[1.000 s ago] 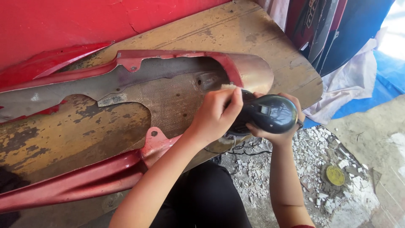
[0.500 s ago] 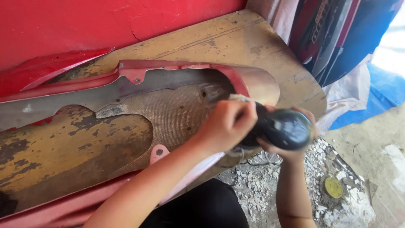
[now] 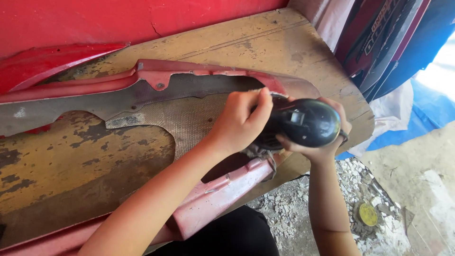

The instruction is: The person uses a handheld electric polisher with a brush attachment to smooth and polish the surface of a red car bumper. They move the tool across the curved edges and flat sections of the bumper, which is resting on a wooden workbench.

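Shifting right hand (image 3: 316, 142) (sander (image 3: 303, 122)) rightward

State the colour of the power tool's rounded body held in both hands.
Glossy black, shown in the head view: the power tool sits under the right hand and left hand.

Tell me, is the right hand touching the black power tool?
Touching. The head view shows the right hand cupping the black power tool from below, fingers wrapped against its rounded body, with no gap between them.

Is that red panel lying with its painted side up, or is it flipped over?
Flipped over. The red panel shows its dull grey, woven-looking inner face upward on the wooden board; red shows only along its edges.
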